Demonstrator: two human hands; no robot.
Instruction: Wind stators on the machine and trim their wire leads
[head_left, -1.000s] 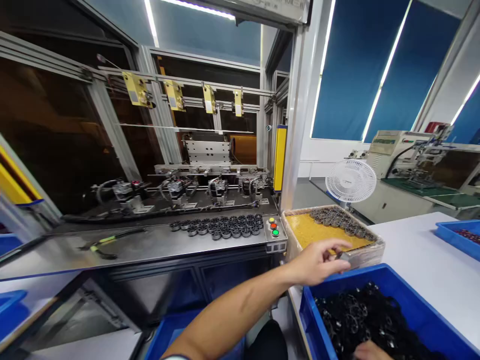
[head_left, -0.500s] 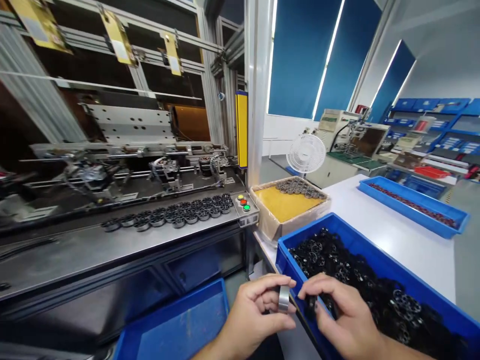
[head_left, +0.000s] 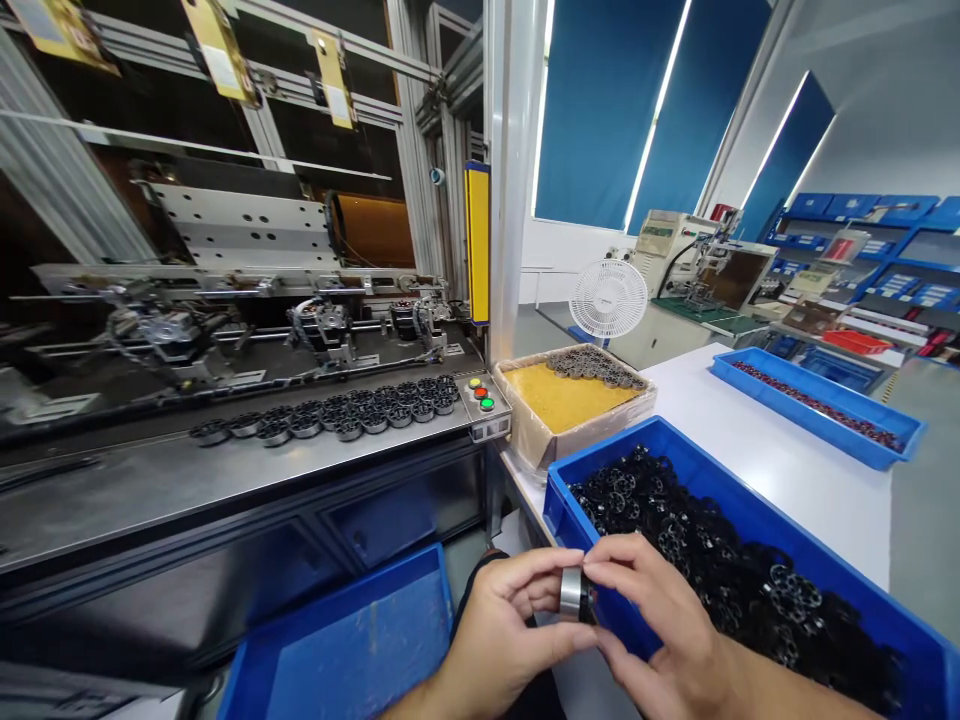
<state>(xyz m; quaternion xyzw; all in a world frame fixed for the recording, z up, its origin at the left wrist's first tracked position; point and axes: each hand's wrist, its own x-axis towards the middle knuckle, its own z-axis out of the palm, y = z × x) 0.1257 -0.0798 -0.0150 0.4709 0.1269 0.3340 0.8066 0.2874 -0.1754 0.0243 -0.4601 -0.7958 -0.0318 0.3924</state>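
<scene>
My left hand [head_left: 517,625] grips a short silver metal ring [head_left: 571,592] between thumb and fingers. From the right, my right hand [head_left: 660,625] holds a small black plastic part [head_left: 588,598] against the ring's side. The two pieces meet, and fingers hide most of the black one; how far it sits inside the ring I cannot tell. Beside my right hand stands a blue bin [head_left: 559,500] with a heap of black round spoked parts [head_left: 675,530].
Assembled black-and-silver rings [head_left: 367,410] line the steel ledge of the machine, by a button box [head_left: 486,405]. A carton [head_left: 547,440] holds rings on yellow sheet. A blue tray [head_left: 360,640] lies low left; another tray [head_left: 817,410] of reddish parts is on the white table. A fan [head_left: 609,298] stands behind.
My right hand has moved left, bringing the black part from a gap away up against the silver ring. My left hand stays nearly in place. The view has shifted slightly.
</scene>
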